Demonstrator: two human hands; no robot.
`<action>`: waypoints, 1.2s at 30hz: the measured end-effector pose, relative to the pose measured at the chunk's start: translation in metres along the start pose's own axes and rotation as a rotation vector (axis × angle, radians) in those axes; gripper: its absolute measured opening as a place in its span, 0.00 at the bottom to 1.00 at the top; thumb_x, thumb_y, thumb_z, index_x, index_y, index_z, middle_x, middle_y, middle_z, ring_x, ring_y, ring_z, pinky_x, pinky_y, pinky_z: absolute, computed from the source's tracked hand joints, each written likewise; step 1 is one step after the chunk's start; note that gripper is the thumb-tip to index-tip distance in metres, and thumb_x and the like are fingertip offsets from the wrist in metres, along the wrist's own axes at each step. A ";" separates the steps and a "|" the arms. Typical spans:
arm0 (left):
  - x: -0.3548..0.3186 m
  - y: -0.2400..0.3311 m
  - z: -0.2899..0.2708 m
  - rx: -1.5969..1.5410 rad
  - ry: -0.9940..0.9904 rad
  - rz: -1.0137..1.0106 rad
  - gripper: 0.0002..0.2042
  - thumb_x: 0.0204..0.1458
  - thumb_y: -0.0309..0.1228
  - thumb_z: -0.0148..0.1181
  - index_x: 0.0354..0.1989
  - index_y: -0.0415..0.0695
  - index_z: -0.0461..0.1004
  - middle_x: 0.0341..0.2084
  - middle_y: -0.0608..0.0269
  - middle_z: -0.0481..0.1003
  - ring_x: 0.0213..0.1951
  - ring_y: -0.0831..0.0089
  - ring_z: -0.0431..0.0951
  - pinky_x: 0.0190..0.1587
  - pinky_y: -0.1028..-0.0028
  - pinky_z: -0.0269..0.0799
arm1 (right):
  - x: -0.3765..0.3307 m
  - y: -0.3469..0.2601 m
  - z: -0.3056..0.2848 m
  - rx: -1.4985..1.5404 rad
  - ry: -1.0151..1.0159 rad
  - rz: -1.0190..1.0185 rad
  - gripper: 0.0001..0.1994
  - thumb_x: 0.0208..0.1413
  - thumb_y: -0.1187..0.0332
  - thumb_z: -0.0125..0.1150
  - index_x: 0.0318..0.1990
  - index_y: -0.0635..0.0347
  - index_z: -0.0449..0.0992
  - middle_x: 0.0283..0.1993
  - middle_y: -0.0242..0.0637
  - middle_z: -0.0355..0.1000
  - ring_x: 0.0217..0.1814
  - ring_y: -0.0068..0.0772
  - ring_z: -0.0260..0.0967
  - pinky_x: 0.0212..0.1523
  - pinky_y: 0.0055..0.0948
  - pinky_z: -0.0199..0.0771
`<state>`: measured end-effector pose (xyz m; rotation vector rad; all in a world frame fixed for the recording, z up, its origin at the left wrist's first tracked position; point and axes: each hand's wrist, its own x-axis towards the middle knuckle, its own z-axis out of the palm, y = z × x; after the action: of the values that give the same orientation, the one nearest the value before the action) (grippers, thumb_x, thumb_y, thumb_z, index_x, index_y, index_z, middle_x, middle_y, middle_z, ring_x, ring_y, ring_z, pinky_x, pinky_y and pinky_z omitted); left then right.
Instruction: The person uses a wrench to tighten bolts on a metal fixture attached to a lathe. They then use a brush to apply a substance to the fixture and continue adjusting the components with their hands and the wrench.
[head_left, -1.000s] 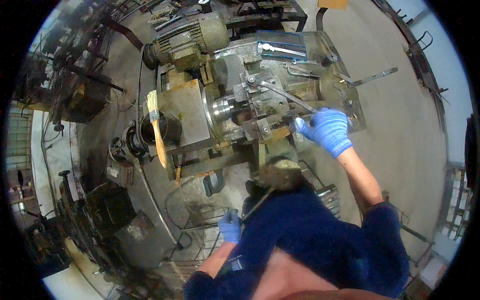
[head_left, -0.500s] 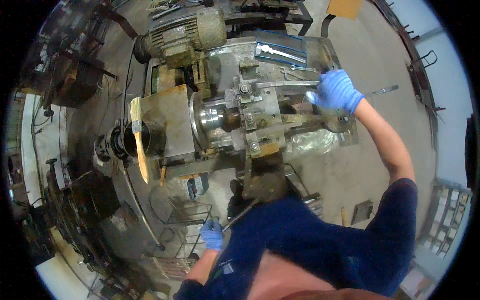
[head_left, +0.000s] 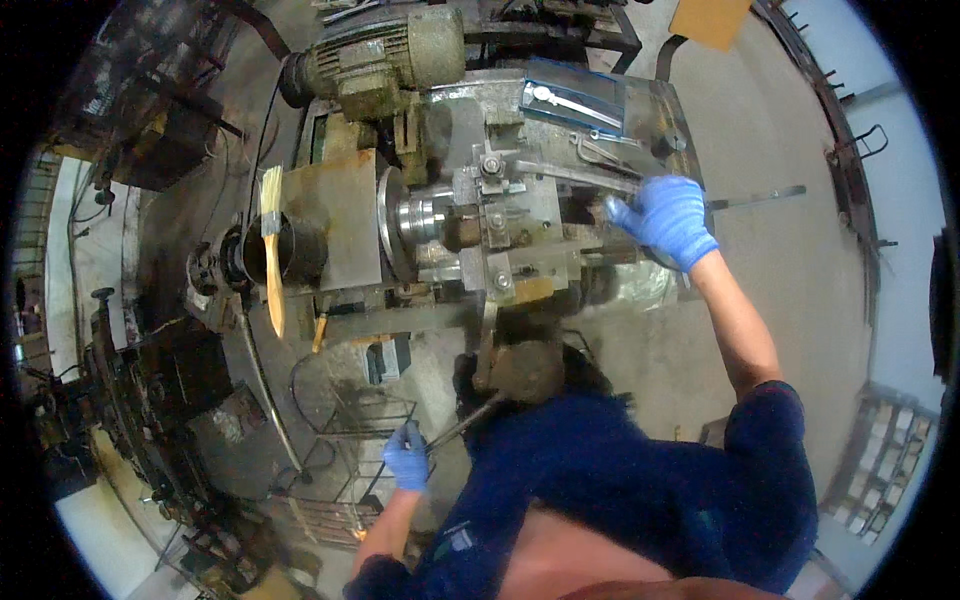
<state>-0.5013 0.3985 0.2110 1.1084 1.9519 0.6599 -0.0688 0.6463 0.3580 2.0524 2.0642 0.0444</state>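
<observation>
My right hand (head_left: pixel 668 215), in a blue knit glove, is closed around the near end of a long metal wrench (head_left: pixel 575 175). The wrench's other end reaches a nut (head_left: pixel 490 166) on the far side of the lathe's tool holder (head_left: pixel 520 215). Down by my lap, my left hand (head_left: pixel 405 458), gloved alike, grips a metal handle (head_left: pixel 465 424) that slants up to a round dark hub (head_left: pixel 525 372). Left of the tool holder, a shiny ringed metal cylinder (head_left: pixel 420 221) sits beside a large disc (head_left: pixel 392 224).
A paintbrush (head_left: pixel 273 250) lies over a round housing at left. Beyond the tool holder are a caliper (head_left: pixel 570 104) in a blue-edged tray and small wrenches (head_left: pixel 610 145). A motor (head_left: pixel 390 55) stands at the back left. A flat bar (head_left: pixel 760 196) juts out at right.
My right hand has come nearer to me, and the wrench now slants toward me instead of lying nearly level. My left hand stays on the handle, shifted slightly left.
</observation>
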 end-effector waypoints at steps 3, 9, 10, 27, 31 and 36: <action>0.008 -0.037 0.009 0.025 0.107 0.099 0.13 0.53 0.34 0.53 0.25 0.36 0.75 0.14 0.61 0.71 0.15 0.79 0.65 0.19 0.74 0.61 | -0.008 -0.009 0.000 0.022 0.050 0.049 0.30 0.47 0.39 0.47 0.13 0.59 0.75 0.14 0.46 0.66 0.18 0.46 0.66 0.22 0.40 0.65; -0.002 -0.013 0.003 -0.089 0.034 -0.031 0.14 0.54 0.33 0.52 0.19 0.39 0.70 0.11 0.68 0.67 0.15 0.83 0.64 0.18 0.77 0.59 | -0.020 -0.012 0.015 0.024 0.099 0.060 0.32 0.46 0.36 0.46 0.14 0.58 0.75 0.14 0.43 0.68 0.18 0.43 0.68 0.22 0.38 0.66; 0.000 -0.018 0.003 -0.083 0.036 -0.002 0.14 0.55 0.33 0.52 0.20 0.39 0.69 0.11 0.68 0.67 0.15 0.83 0.64 0.18 0.79 0.59 | -0.022 -0.021 -0.002 0.074 0.052 0.096 0.31 0.46 0.36 0.46 0.14 0.57 0.75 0.14 0.44 0.68 0.18 0.43 0.68 0.21 0.38 0.66; -0.002 -0.025 0.005 -0.217 0.106 0.094 0.12 0.55 0.31 0.51 0.24 0.37 0.74 0.13 0.68 0.70 0.17 0.84 0.65 0.19 0.79 0.61 | -0.058 -0.030 0.006 0.048 0.212 -0.032 0.31 0.50 0.40 0.45 0.11 0.57 0.74 0.11 0.44 0.63 0.15 0.43 0.64 0.20 0.37 0.63; -0.006 -0.013 0.010 -0.284 0.127 0.114 0.12 0.55 0.33 0.53 0.26 0.36 0.72 0.16 0.69 0.70 0.18 0.84 0.65 0.21 0.81 0.60 | -0.056 -0.009 -0.005 0.063 0.345 -0.028 0.31 0.50 0.40 0.45 0.13 0.59 0.75 0.12 0.47 0.63 0.15 0.48 0.63 0.21 0.39 0.63; -0.009 -0.012 0.014 -0.220 0.218 0.145 0.10 0.55 0.31 0.53 0.26 0.37 0.73 0.14 0.73 0.67 0.16 0.84 0.62 0.20 0.81 0.59 | -0.016 0.012 0.001 -0.113 0.194 -0.171 0.32 0.49 0.39 0.45 0.14 0.63 0.74 0.13 0.50 0.63 0.16 0.50 0.63 0.21 0.40 0.64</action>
<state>-0.4924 0.3859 0.1972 1.0834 1.9337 1.0854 -0.0572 0.6304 0.3613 1.8641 2.2864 0.3356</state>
